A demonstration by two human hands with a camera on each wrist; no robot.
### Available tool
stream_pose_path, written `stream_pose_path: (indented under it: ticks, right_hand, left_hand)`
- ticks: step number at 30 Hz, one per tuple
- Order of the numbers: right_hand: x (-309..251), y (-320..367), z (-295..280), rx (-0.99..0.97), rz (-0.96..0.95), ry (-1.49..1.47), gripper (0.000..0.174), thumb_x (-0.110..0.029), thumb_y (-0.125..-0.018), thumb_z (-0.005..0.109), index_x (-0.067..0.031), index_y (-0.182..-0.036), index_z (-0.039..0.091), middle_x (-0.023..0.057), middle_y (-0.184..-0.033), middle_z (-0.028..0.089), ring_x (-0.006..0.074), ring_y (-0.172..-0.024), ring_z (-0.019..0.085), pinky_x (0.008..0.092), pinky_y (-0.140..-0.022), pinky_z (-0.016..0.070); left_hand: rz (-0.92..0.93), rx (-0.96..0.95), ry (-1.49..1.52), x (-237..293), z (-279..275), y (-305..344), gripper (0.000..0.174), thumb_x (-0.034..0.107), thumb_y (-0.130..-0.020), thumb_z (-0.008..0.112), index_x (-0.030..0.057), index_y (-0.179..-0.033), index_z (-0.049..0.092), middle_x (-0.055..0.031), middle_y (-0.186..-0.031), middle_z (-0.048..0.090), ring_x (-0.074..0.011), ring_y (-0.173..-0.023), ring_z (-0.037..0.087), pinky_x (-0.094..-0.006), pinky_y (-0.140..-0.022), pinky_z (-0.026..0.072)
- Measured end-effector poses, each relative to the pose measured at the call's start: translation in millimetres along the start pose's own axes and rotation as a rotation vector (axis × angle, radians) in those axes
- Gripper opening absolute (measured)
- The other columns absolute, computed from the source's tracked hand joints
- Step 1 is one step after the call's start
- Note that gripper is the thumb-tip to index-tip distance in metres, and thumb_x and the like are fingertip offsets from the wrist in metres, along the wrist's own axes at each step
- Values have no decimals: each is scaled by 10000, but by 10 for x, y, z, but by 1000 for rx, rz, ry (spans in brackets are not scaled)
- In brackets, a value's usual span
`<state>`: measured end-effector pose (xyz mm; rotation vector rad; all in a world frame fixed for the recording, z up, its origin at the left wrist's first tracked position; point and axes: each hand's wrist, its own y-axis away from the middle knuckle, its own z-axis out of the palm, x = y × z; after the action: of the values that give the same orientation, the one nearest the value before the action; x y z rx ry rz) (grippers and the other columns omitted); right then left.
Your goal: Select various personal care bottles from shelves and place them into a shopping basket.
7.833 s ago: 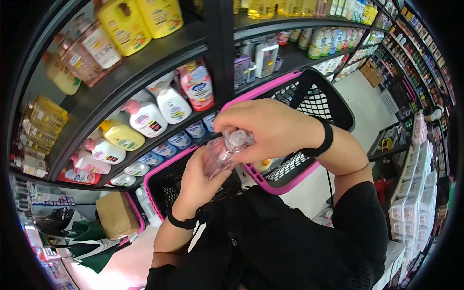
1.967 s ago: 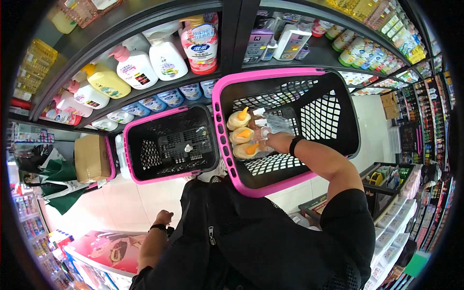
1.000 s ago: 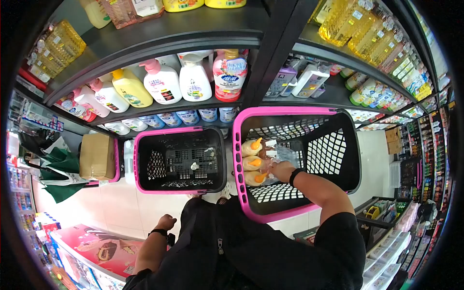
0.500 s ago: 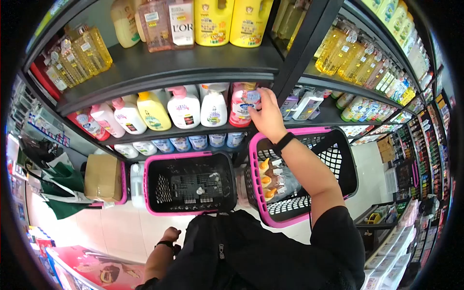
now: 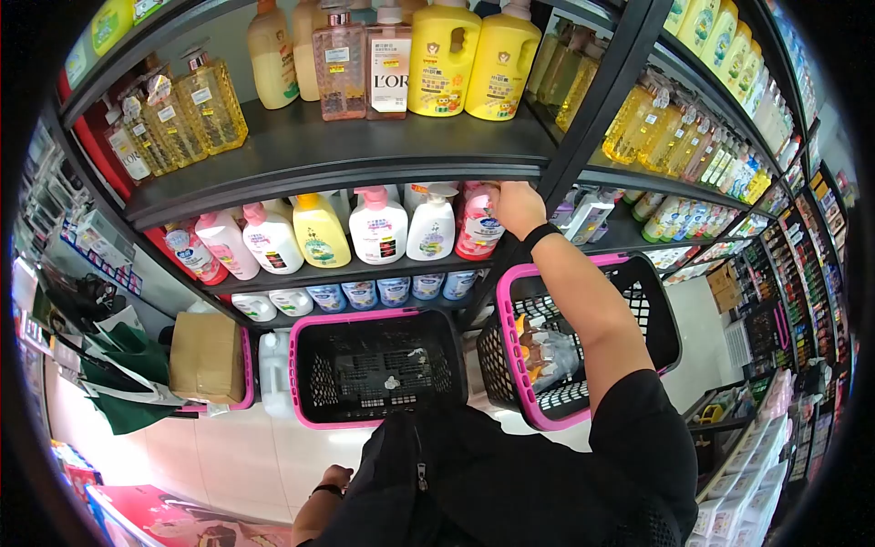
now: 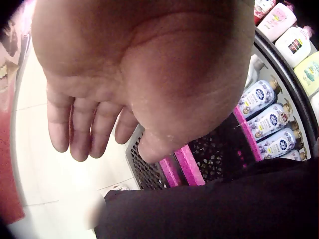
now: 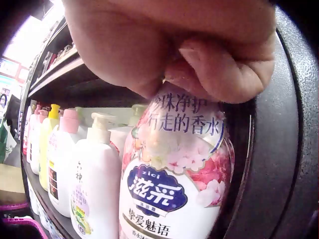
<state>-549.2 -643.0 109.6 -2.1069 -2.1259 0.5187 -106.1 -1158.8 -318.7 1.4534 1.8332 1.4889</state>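
Observation:
My right hand is up at the lower shelf, its fingers curled round the top of a pink floral body wash bottle. In the right wrist view the bottle stands upright beneath the hand, which hides its cap and pump. A white pump bottle is its neighbour on the left. Low beside my body hangs my left hand; the left wrist view shows its palm with relaxed fingers and nothing held.
A black basket with a pink rim stands under my right arm, holding bottles and clear plastic. Left of it is another basket. A black shelf post rises right beside my right hand. A cardboard box sits farther left.
My right hand has left the right basket, risen to the shelf and closed round the pink bottle's top. Before that, both hands held a small pink clear bottle. The view has tilted up.

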Motion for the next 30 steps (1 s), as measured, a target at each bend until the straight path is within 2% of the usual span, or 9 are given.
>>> stream_pose_path:
  ticks: [1, 4, 7, 14, 22, 25, 27, 29, 30]
  right_hand:
    - [-8, -1, 10, 4, -3, -1, 377, -389, -945, 587, -42, -1023, 713, 264, -956, 701, 411, -876, 702, 493, -796, 576]
    - [-27, 41, 30, 66, 6, 77, 344, -349, -925, 595, -31, -983, 713, 244, -932, 711, 396, -874, 706, 490, -797, 572]
    - [-1, 84, -10, 88, -46, 54, 320, -317, -896, 599, -26, -971, 709, 232, -915, 716, 383, -873, 709, 483, -802, 570]
    - [-16, 76, -249, -58, -226, 157, 303, -298, -871, 596, -47, -1010, 692, 195, -897, 725, 376, -855, 709, 477, -760, 562]
    - [-2, 185, -311, -10, -397, 165, 296, -335, -879, 620, -44, -923, 651, 201, -820, 699, 392, -814, 679, 504, -764, 524]
    - [-80, 332, -581, -23, -404, 102, 304, -339, -870, 638, -37, -906, 641, 195, -804, 691, 407, -804, 662, 513, -775, 510]
    - [-168, 420, -802, 16, -456, 54, 313, -354, -858, 649, -41, -869, 639, 197, -789, 678, 416, -774, 652, 525, -717, 504]
    - [-398, 564, -1206, -26, -465, 7, 329, -371, -854, 642, -45, -887, 664, 213, -796, 685, 418, -779, 665, 532, -687, 512]
    - [-491, 641, -1359, -41, -463, -41, 331, -372, -851, 641, -42, -829, 648, 210, -795, 671, 423, -791, 655, 540, -684, 502]
  left_hand:
    - [-16, -17, -61, -9, 5, 1, 498, 534, -881, 537, 101, -1004, 748, -225, -1087, 710, -399, -1032, 671, -487, -874, 531]
    - [25, -17, -115, 43, 1, 31, 517, 541, -903, 502, 93, -984, 749, -221, -1061, 716, -406, -1044, 663, -493, -869, 516]
    - [55, 104, -31, 136, -18, 75, 387, 333, -908, 607, -38, -854, 705, -190, -778, 718, -295, -737, 712, -410, -717, 547]
    - [47, 102, 179, 254, -130, 112, 344, 276, -896, 611, -46, -801, 689, -150, -712, 688, -247, -602, 679, -387, -573, 541]
    - [95, 129, 217, 294, -251, -79, 356, 285, -918, 627, -65, -899, 689, -170, -779, 710, -237, -630, 693, -376, -583, 557]
    - [10, 267, 483, 404, -489, -270, 384, 316, -914, 652, -53, -1014, 689, -201, -847, 724, -270, -730, 727, -381, -668, 572]
    - [197, 489, 271, 463, -721, -510, 422, 333, -904, 671, -39, -1104, 667, -219, -961, 722, -300, -859, 720, -379, -765, 563]
    - [380, 491, 211, 1542, -1432, 507, 452, 334, -897, 687, -35, -1154, 641, -208, -1024, 709, -315, -944, 692, -375, -836, 544]
    - [454, 548, 301, 1852, -1589, 635, 505, 340, -885, 715, -33, -1208, 607, -189, -997, 703, -307, -921, 690, -370, -845, 546]
